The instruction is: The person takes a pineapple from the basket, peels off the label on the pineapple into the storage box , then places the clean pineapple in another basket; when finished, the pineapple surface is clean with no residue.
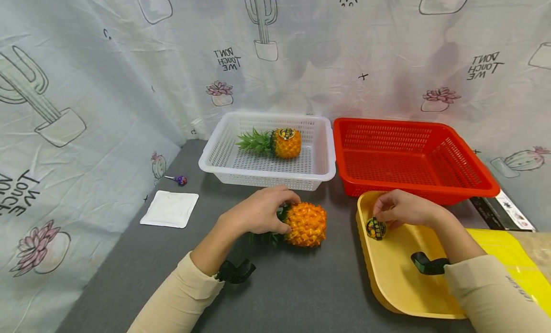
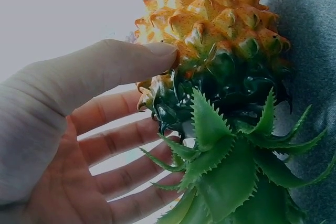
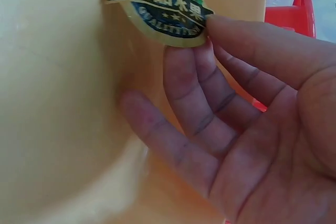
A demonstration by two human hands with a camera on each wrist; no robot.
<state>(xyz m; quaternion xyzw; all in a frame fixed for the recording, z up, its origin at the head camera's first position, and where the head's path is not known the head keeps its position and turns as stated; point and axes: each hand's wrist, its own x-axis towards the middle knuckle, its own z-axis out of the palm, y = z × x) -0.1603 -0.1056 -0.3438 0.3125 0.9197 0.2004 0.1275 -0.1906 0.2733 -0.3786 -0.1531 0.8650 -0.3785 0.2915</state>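
Observation:
A toy pineapple (image 1: 306, 225) lies on the grey table, its orange body to the right and its green leaves to the left. My left hand (image 1: 262, 212) holds it where the leaves meet the body; the left wrist view shows the thumb (image 2: 131, 59) against the spiky skin. Over the yellow tray (image 1: 396, 271), my right hand (image 1: 406, 208) pinches a round black-and-gold sticker (image 1: 376, 229) by its edge between thumb and fingertips. Fruit pictures and lettering show on the sticker (image 3: 163, 11) in the right wrist view.
Behind stands a white basket (image 1: 267, 178) with another pineapple (image 1: 289, 149) bearing a similar sticker. A red basket (image 1: 396, 186) sits beside it, behind the tray. A white packet (image 1: 169, 209) and a lollipop (image 1: 181, 180) lie left. Yellow packaging (image 1: 501, 251) lies far right.

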